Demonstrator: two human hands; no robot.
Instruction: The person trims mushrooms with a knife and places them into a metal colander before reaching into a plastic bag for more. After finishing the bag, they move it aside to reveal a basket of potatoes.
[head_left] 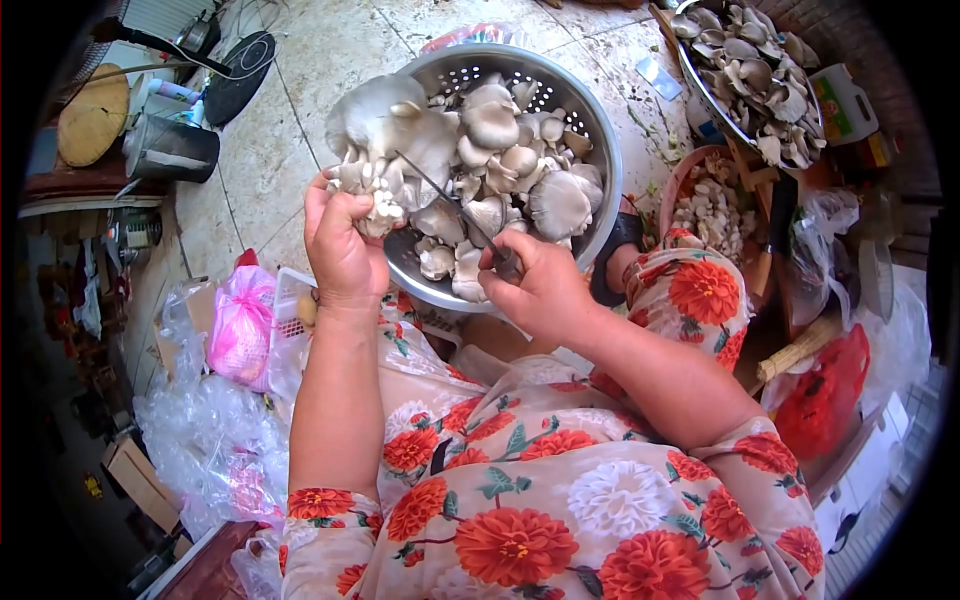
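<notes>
My left hand point(343, 240) is closed around the stem end of an oyster mushroom cluster point(385, 125), whose broad grey caps spread over the left rim of a metal colander point(604, 130). In my right hand point(540, 285) is a thin knife point(450, 200), gripped by its dark handle. The blade points up and left, its tip at the cluster's underside; whether it cuts in cannot be made out. Several loose oyster mushrooms point(560, 205) lie in the colander, below and beside both hands.
At upper right stands a metal basin point(697, 75) heaped with more oyster mushrooms. Below it, a pink basin point(672, 190) holds pale pieces. Clear plastic bags point(215, 430) and a pink bag point(243, 325) lie to the left. A red bag point(825, 400) lies at right.
</notes>
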